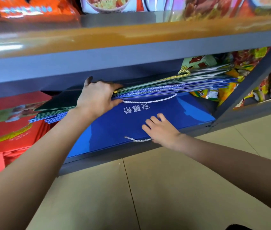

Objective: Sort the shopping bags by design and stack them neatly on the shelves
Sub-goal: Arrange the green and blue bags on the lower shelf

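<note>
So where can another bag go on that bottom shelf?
There's bare room on the flat blue bag, between the right hand and the red bags. The left hand lifts the stack of bags, opening a gap underneath. The right corner, by the yellow packets, is crowded.

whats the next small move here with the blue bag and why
Probably slide the blue bag further in: the left hand holds the bag stack lifted, while the right hand lies flat on it and its edge overhangs the shelf.
</note>
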Available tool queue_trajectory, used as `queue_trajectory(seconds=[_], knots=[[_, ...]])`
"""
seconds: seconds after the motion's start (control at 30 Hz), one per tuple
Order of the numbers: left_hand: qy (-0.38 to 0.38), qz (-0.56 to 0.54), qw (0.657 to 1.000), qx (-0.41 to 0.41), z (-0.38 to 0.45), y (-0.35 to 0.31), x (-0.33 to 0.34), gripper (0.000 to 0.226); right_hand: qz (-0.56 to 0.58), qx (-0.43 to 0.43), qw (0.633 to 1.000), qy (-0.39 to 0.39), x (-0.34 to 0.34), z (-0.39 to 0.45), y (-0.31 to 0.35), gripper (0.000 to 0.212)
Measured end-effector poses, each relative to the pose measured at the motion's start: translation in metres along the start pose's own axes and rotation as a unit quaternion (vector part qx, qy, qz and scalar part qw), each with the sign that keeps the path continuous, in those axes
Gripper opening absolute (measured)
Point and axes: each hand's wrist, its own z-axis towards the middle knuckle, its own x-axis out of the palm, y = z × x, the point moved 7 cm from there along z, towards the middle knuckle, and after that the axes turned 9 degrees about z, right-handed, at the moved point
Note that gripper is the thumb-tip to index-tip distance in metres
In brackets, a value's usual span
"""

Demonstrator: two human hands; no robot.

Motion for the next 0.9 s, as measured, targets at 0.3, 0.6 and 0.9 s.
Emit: queue_trajectory(seconds=[0.3, 0.6, 0.9], knots=[[0.011, 0.023, 0.999, 0.040, -0.014, -0.015, 0.021, 0.054, 0.257, 0.074, 0.938, -0.220, -0.055, -0.013, -0.035, 0.017], [0.024, 0.034, 0.999, 0.030, -0.015, -0.015, 0.022, 0.055, 0.432, 0.199, 0.879, 0.040, -0.016, -0.001, -0.009, 0.057], [-0.015, 0.062, 0.995, 0.070, -0.031, -0.030, 0.044, 0.059, 0.225, 0.086, 0.971, -0.011, -0.022, -0.035, -0.024, 0.024]])
